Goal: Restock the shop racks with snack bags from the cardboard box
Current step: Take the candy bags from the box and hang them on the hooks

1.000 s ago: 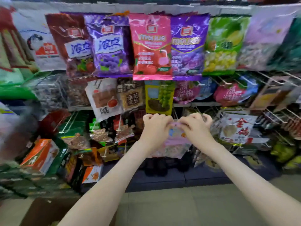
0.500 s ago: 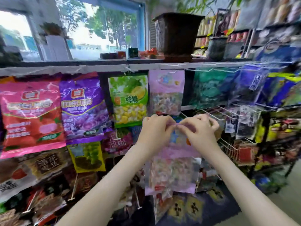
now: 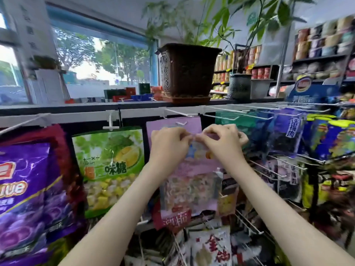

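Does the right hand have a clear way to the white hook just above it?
Probably yes: the right hand, pinching the pink bag, sits just below the white hook, with nothing between them.

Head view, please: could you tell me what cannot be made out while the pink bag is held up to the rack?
- Hang hole of the pink bag: hidden by the left hand and right hand, which pinch its top edge. Whether it is on a hook cannot be told.
- Cardboard box: outside the head view.
- Purple bag: cut off by the left edge.
- Lower-right packets: blurred, labels unreadable.
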`<state>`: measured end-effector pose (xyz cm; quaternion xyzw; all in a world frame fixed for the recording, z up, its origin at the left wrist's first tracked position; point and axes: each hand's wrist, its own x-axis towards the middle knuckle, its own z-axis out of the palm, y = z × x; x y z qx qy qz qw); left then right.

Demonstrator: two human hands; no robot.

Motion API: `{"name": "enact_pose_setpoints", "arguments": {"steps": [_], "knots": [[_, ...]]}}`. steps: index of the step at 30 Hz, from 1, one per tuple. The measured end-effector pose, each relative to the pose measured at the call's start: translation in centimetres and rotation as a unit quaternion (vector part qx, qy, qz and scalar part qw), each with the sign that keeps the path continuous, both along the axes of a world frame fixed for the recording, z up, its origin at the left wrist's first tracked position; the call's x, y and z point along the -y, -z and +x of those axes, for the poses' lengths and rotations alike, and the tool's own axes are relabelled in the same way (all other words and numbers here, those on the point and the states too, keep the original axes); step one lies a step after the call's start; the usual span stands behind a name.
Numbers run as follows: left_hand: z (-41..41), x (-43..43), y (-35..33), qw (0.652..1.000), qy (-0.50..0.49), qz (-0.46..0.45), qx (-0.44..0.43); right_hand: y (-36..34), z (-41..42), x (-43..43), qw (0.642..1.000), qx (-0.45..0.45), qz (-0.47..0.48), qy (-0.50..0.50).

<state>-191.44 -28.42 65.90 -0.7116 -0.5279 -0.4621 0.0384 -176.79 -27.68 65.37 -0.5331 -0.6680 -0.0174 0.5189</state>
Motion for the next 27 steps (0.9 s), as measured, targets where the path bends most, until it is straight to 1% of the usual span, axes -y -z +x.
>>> {"name": "enact_pose_setpoints", "arguments": {"steps": [7,12,15,20,24,25,27], "knots": [[-0.7,-3.7,-2.3,0.997,-0.077,0.026,-0.003,-2.2,-1.4,-5.1,0.999,-0.007,0.011,-0.035],[-0.7,-4.3,-3.1,0.995,-0.093,-0.003,-0.037,-2.3,-0.6,-6.6,0.993,-0.039,0.005,-0.112],[-0.5,-4.4,-3.1,0.994,-0.101,-0.015,-0.047,-2.4,-0.4,-7.4,0.991,-0.03,-0.002,-0.129],[-0.4,-5.6,-1.8,0.986,-0.152,-0.008,-0.067,-1.5,-1.4,-8.7,0.996,0.01,-0.021,-0.089],[-0.5,-6.9,-0.4,0.964,-0.232,0.042,-0.124,-0.9,-2.3,-9.9,0.998,0.015,-0.017,-0.058],[-0.6,-7.2,-0.2,0.96,-0.242,0.046,-0.133,-0.8,-2.5,-10.2,0.998,0.015,-0.012,-0.054],[-0.7,-7.6,0.2,0.955,-0.246,0.026,-0.161,-0.5,-2.8,-10.5,0.999,0.027,0.002,-0.038]]}}
